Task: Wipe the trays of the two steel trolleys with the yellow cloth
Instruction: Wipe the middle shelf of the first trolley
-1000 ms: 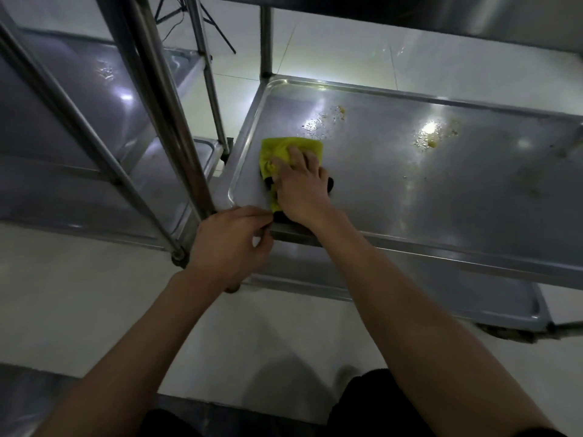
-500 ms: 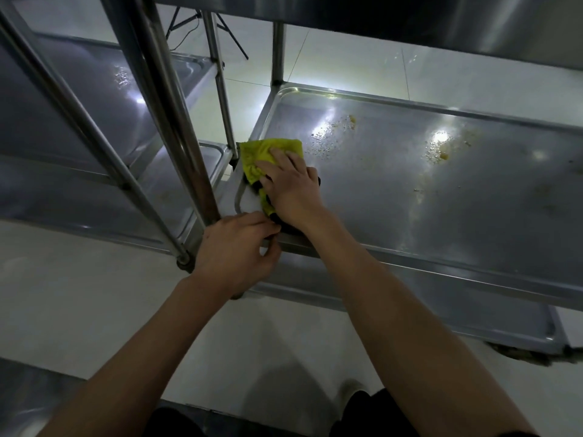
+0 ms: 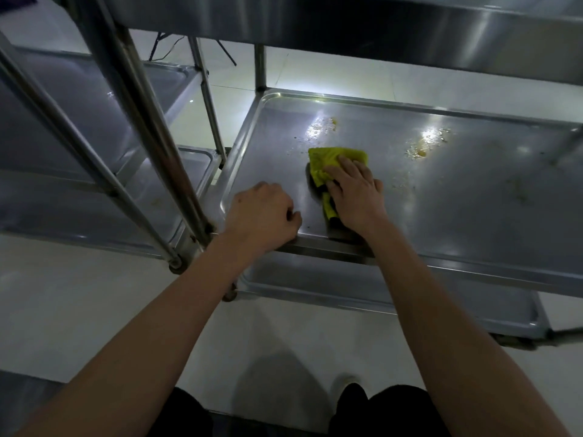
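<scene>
A folded yellow cloth [image 3: 334, 159] lies on the middle tray [image 3: 457, 190] of the right steel trolley, left of centre. My right hand [image 3: 356, 193] presses flat on it with fairly straight fingers and covers its near half. My left hand [image 3: 262, 212] grips the tray's front rim near the left corner, fingers curled over the edge. Yellowish crumbs and wet smears [image 3: 321, 127] sit just beyond the cloth, and another patch [image 3: 422, 146] lies further right. The second trolley's trays [image 3: 79, 115] stand to the left.
Slanted steel posts [image 3: 151, 134] rise between the two trolleys, close to my left hand. The upper tray's underside [image 3: 378, 26] hangs overhead. A lower tray [image 3: 347, 288] shows beneath the front rim. White tiled floor [image 3: 94, 310] lies below, and tripod legs stand far behind.
My right hand slid the cloth from the tray's left rim rightwards and slightly away, towards the crumbs. My left hand stayed on the front rim near the corner.
</scene>
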